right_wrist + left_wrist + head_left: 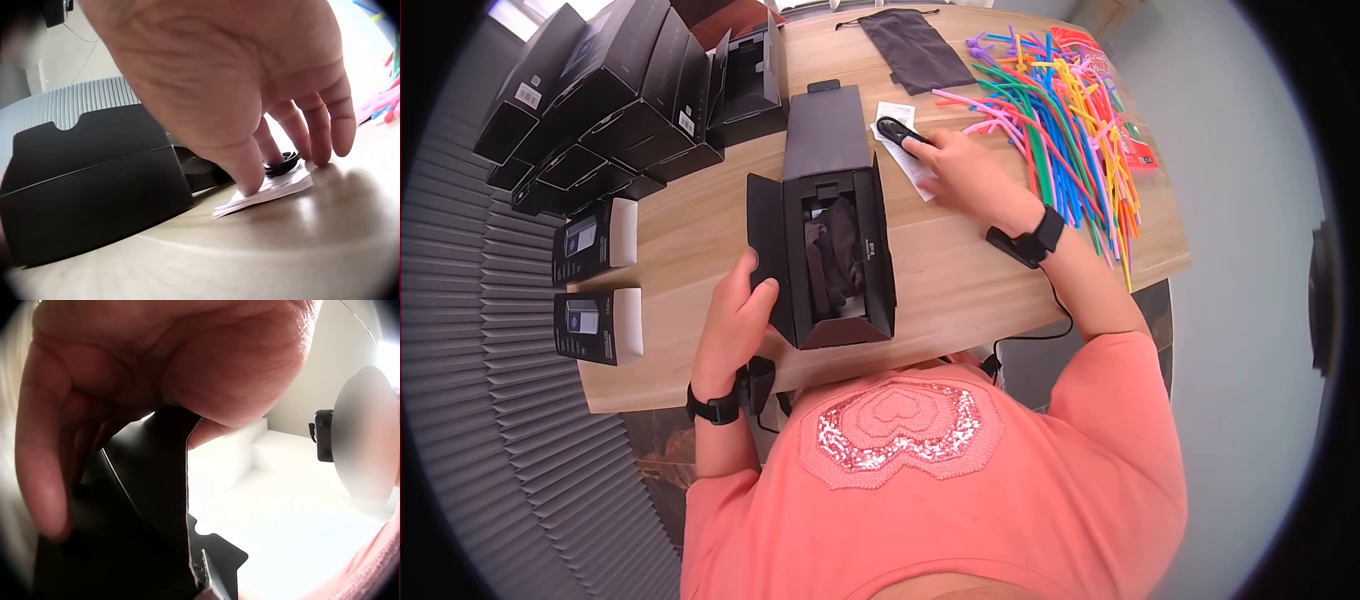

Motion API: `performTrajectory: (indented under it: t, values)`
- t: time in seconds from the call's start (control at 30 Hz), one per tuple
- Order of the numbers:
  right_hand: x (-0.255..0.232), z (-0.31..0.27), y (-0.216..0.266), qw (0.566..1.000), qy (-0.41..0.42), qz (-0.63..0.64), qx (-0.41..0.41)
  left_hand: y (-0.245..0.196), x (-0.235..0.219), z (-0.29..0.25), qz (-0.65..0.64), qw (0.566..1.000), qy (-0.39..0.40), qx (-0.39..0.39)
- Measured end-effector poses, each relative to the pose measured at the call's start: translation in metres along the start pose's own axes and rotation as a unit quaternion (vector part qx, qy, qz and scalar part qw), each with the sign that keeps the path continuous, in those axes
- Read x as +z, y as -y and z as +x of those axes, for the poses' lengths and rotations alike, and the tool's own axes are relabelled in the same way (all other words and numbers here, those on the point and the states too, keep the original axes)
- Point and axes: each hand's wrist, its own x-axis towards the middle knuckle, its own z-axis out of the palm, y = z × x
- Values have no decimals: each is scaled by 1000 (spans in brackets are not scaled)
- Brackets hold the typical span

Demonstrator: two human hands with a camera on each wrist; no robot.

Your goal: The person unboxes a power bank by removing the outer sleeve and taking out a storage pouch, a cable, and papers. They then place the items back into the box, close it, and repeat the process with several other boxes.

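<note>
An open black cardboard box (880,240) stands near the front of the table, its lid folded back and a dark bundled cloth (835,255) inside. My left hand (735,315) grips the box's left side flap (766,225), the thumb on one face and fingers on the other. Beyond the box to the right, my right hand (972,180) pinches a coiled black cable (893,128). Beneath the cable lies a folded white leaflet (920,186); in the right wrist view the thumb tip comes right down at this paper (269,195).
Colourful bendy straws (1060,130) lie heaped at the right, over a red bag (1140,150). A dark drawstring pouch (910,50) is at the back. Black boxes (615,60) are stacked at the back left, with two small boxes (590,327) along the left edge.
</note>
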Motion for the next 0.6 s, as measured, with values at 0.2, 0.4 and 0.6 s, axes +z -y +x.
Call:
performTrajectory:
  t: [0.2, 0.4, 0.6]
  values:
    - [-4, 29, -11, 998, 49, 10, 36, 29, 4, 10, 47, 997, -5, 57]
    - [-12, 18, -44, 980, -99, -170, 21, 7, 6, 2, -4, 999, 0, -42]
    - [-11, 8, -87, 950, -88, -289, 72, 5, 5, 2, 9, 999, 1, -31]
